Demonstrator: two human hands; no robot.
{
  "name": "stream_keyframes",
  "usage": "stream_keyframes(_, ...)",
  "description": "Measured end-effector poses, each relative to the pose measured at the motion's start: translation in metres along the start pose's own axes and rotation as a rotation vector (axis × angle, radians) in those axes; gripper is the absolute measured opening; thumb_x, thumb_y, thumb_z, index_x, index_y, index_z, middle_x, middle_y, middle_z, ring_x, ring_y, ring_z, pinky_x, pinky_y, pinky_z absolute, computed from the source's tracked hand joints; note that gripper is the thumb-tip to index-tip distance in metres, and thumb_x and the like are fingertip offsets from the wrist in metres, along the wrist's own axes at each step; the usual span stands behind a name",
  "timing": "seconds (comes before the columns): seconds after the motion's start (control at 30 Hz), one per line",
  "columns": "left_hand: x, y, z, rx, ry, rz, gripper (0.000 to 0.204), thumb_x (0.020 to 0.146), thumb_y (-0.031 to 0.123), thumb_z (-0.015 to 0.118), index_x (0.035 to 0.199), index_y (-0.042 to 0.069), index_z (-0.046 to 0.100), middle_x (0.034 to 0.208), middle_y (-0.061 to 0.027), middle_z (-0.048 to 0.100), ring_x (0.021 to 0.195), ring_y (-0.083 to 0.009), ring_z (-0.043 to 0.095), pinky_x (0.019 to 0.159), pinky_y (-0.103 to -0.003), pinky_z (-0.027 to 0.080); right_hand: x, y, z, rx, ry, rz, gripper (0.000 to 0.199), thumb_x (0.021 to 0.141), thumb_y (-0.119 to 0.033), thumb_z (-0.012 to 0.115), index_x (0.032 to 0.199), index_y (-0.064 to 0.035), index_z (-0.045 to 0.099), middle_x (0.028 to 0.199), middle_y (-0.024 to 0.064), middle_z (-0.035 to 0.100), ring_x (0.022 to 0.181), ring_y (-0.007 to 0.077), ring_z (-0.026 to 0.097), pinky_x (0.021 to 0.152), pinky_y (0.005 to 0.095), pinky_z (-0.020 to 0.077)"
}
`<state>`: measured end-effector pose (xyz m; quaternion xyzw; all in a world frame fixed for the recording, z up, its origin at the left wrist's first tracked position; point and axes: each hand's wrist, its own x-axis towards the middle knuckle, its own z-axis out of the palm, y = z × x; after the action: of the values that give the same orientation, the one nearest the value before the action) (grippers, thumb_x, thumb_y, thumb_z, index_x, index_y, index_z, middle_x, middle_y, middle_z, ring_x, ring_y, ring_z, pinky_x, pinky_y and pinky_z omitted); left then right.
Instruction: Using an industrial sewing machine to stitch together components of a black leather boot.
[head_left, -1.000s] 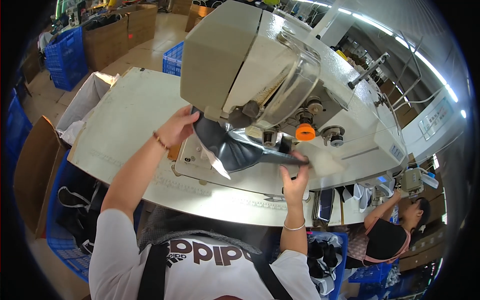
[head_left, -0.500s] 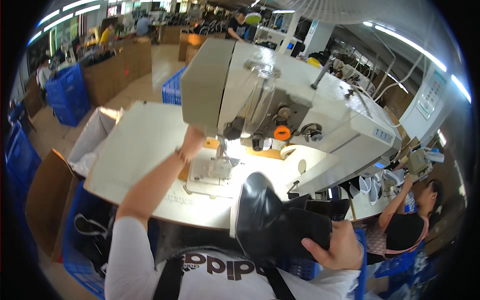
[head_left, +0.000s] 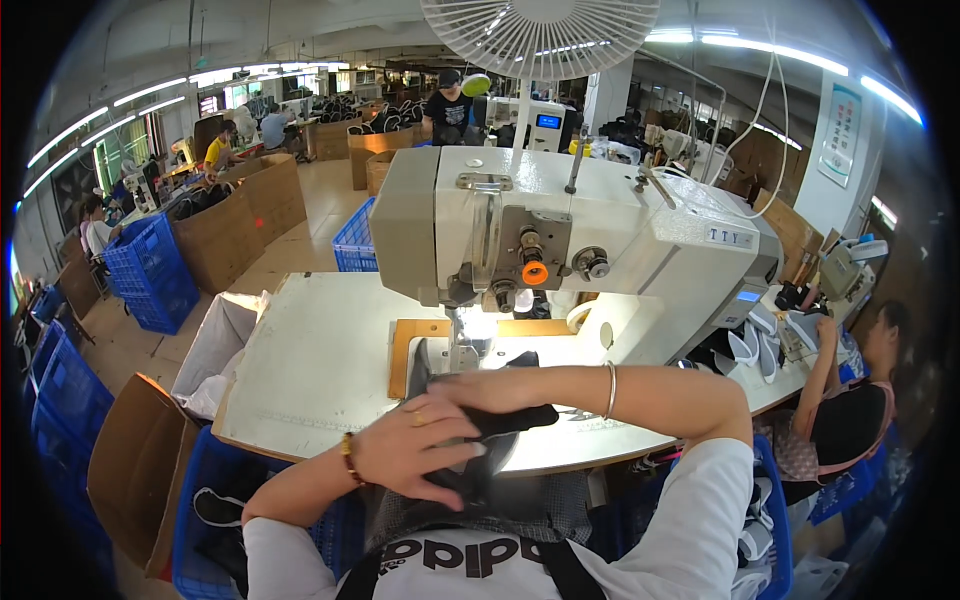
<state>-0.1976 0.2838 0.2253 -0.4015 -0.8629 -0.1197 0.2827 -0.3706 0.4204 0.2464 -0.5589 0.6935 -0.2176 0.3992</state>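
Nearest the lower edge of the frame, the left hand (head_left: 415, 450) lies fingers spread over a dark shoe upper (head_left: 500, 425), its grip pressed down on the piece rather than curled round it. The right hand (head_left: 480, 388) comes across from the right side of the frame on a bent forearm and rests on the same piece, just above the left; whether its fingers pinch the material or only lie flat I cannot tell, since the left hand and the dark fabric hide them. The shoe upper sits at the near edge of the counter (head_left: 320, 370), lower centre, partly over the person's lap and just in front of the needle area.

Behind it stands the white sewing machine (head_left: 560, 235) in the middle of the frame, with an orange knob (head_left: 535, 272) on its head.

Risks, as a judgement: with both hands stacked on one limp piece so close to the needle, a fingertip could stray under the foot if the piece is fed without a clear view; the upper also overhangs the counter and could slide off toward the lap if the press is eased.

Counted: two hands, one shoe upper in hand, one sewing machine, one fan (head_left: 540, 35) at top centre, one open cardboard box (head_left: 135, 480) at lower left
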Motion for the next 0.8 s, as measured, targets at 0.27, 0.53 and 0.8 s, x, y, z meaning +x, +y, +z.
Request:
stream_keyframes(0.27,-0.079,-0.044,-0.009,0.173,-0.150,-0.112,0.055,0.076,0.045,0.083,0.112,0.009,0.062,0.115,-0.0081,0.063,0.122,-0.0295,0.061,0.118,-0.059,0.035,-0.032,0.070,0.023,-0.958,0.046,-0.525,0.029,0.088,-0.038,0.067,0.105,-0.0170,0.079,0.106,0.0023,0.073,0.121,0.0249,0.058,0.122,0.0592,0.0228)
stream_keyframes(0.53,-0.036,-0.072,-0.005,-0.439,0.438,-0.457,0.045,0.085,0.036,0.085,0.108,0.006,0.060,0.096,-0.0041,0.064,0.089,-0.0165,0.061,0.083,-0.035,0.049,-0.069,0.055,-0.021,-0.571,0.344,-0.587,0.022,0.100,-0.024,0.059,0.095,-0.0069,0.072,0.090,0.0122,0.071,0.096,0.0314,0.067,0.109,0.0477,0.0433)
stream_keyframes(0.8,-0.016,-0.113,0.066,-0.928,0.409,-0.981,0.022,0.095,0.023,0.073,0.098,0.007,0.058,0.090,0.0034,0.060,0.085,-0.0070,0.051,0.081,-0.026,0.044,-0.072,0.114,0.002,-0.299,0.530,-0.425,0.023,0.100,-0.018,0.061,0.087,0.0008,0.066,0.071,0.0179,0.061,0.064,0.0377,0.061,0.062,0.0430,0.0485)
